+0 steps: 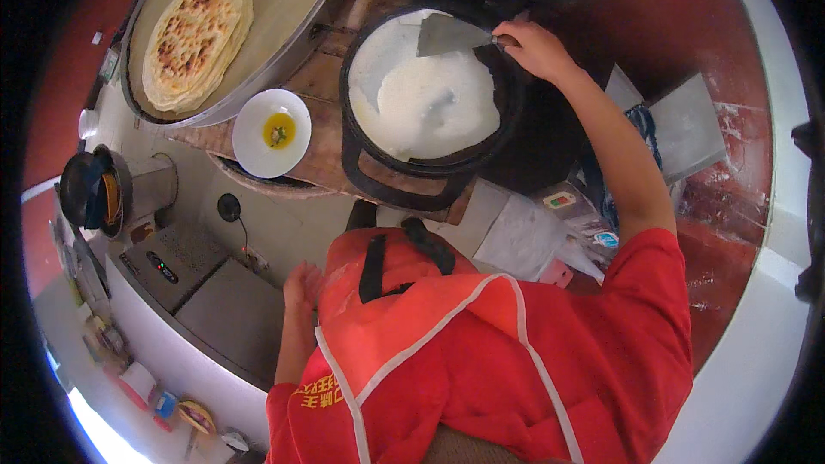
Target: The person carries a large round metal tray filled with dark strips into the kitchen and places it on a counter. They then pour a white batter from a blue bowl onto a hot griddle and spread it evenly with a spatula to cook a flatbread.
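Observation:
My right hand (530,45) grips the handle of a flat metal scraper (445,37). Its wide blade lies over the far part of a pale, white sheet of dough (438,103). That dough sits in a round black pan (403,188) with a loop handle on the near side. The dough is uneven, with a raised fold and a dent near its middle, and bare dark pan shows along its right and lower edges. Low beside the red apron (399,328), my left hand (301,283) hangs with loose fingers and no object visible in it.
Left of the pan, a white bowl (248,142) holds yellow oil with green bits. Beyond it, browned flatbreads (196,42) are stacked in a large round tray (283,32). A chest-like appliance (225,316) stands at left; plastic bags (528,232) and boxes lie at right.

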`<control>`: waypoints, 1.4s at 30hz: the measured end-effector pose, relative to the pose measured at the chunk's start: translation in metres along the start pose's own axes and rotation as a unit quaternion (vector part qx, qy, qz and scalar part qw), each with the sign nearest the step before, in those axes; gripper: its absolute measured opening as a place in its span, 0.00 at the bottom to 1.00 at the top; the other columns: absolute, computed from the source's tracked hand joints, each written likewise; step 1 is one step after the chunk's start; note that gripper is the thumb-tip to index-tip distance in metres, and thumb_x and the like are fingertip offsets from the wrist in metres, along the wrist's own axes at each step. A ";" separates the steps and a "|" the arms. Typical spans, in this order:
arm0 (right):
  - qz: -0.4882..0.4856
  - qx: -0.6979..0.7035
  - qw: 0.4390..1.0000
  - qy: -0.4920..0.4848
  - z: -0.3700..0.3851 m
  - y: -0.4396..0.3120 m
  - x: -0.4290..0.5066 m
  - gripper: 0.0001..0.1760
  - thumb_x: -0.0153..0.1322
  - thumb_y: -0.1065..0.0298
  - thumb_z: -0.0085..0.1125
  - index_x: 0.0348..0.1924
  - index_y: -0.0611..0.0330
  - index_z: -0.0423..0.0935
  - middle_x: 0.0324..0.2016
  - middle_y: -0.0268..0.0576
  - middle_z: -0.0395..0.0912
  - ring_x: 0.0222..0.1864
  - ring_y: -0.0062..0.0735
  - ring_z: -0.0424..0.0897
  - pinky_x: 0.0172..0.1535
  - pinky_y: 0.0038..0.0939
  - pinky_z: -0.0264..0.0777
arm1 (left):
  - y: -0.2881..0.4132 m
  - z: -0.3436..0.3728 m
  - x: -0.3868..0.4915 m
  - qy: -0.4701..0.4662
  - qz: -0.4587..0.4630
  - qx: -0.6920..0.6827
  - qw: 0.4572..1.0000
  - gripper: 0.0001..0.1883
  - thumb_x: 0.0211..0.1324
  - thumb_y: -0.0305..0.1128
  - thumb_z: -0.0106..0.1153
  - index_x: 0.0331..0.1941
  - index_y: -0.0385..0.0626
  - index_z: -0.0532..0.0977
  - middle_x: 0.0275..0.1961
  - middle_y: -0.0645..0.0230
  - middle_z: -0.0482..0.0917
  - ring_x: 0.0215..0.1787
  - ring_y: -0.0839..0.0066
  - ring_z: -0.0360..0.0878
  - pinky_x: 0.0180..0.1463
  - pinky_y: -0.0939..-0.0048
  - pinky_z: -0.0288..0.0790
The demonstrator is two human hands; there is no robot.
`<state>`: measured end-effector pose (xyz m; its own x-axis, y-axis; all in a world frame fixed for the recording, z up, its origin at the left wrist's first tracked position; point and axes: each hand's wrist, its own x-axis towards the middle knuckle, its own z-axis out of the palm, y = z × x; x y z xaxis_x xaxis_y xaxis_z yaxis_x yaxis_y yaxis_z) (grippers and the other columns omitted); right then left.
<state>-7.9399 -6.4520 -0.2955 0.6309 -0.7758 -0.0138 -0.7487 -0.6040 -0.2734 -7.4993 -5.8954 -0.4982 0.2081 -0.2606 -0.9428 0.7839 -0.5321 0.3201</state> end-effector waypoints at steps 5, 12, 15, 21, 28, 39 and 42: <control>0.051 -0.003 0.999 0.006 -0.019 -0.003 -0.055 0.11 0.72 0.66 0.56 0.47 0.48 0.78 0.40 0.45 0.79 0.45 0.52 0.78 0.47 0.45 0.74 | 0.022 0.012 0.020 -0.015 -0.002 0.050 0.999 0.28 0.63 0.39 0.57 0.64 0.38 0.67 0.60 0.54 0.74 0.60 0.56 0.74 0.61 0.54 0.73; 0.064 0.028 0.997 -0.039 -0.047 -0.038 -0.104 0.14 0.68 0.70 0.59 0.48 0.47 0.78 0.40 0.45 0.78 0.47 0.52 0.77 0.49 0.45 0.73 | 0.040 0.030 0.015 -0.092 0.030 0.058 0.994 0.27 0.64 0.38 0.55 0.64 0.38 0.66 0.60 0.55 0.73 0.57 0.57 0.76 0.60 0.55 0.73; -0.006 0.046 0.998 -0.053 -0.034 -0.057 -0.083 0.16 0.67 0.71 0.60 0.48 0.47 0.79 0.40 0.44 0.79 0.48 0.50 0.77 0.49 0.44 0.72 | 0.041 0.029 0.011 -0.046 0.037 0.059 0.996 0.27 0.64 0.39 0.56 0.63 0.38 0.67 0.58 0.55 0.75 0.56 0.58 0.77 0.58 0.56 0.74; -0.136 0.058 0.984 -0.102 -0.001 -0.084 -0.013 0.15 0.67 0.71 0.60 0.47 0.46 0.80 0.41 0.39 0.79 0.48 0.46 0.77 0.50 0.44 0.71 | 0.036 0.016 0.006 -0.013 0.028 0.029 0.999 0.25 0.64 0.38 0.57 0.61 0.39 0.68 0.55 0.55 0.77 0.54 0.59 0.78 0.57 0.57 0.75; -0.208 0.051 0.967 -0.139 0.013 -0.085 0.042 0.17 0.65 0.74 0.60 0.46 0.47 0.81 0.41 0.39 0.80 0.48 0.45 0.77 0.52 0.42 0.70 | 0.004 -0.011 -0.003 0.034 0.015 -0.031 0.999 0.23 0.63 0.37 0.58 0.59 0.39 0.70 0.55 0.56 0.77 0.54 0.59 0.78 0.57 0.57 0.76; -0.083 0.067 0.983 -0.151 0.017 -0.045 0.068 0.19 0.66 0.79 0.58 0.50 0.52 0.81 0.47 0.43 0.80 0.51 0.43 0.78 0.58 0.38 0.71 | -0.016 -0.021 0.001 0.022 0.000 -0.041 0.999 0.28 0.64 0.40 0.57 0.64 0.38 0.66 0.62 0.50 0.72 0.61 0.54 0.74 0.63 0.55 0.72; -0.038 0.071 0.988 -0.129 0.014 -0.026 0.055 0.19 0.67 0.78 0.57 0.51 0.52 0.79 0.47 0.44 0.80 0.51 0.43 0.79 0.56 0.38 0.72 | -0.006 -0.013 0.000 -0.007 -0.002 -0.038 0.999 0.29 0.64 0.40 0.57 0.65 0.37 0.64 0.63 0.49 0.71 0.62 0.53 0.73 0.64 0.55 0.71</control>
<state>-7.8829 -6.4761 -0.3021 0.7284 -0.6462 -0.2277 -0.6728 -0.6119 -0.4158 -7.4966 -5.8818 -0.5010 0.1977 -0.2698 -0.9424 0.8270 -0.4702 0.3081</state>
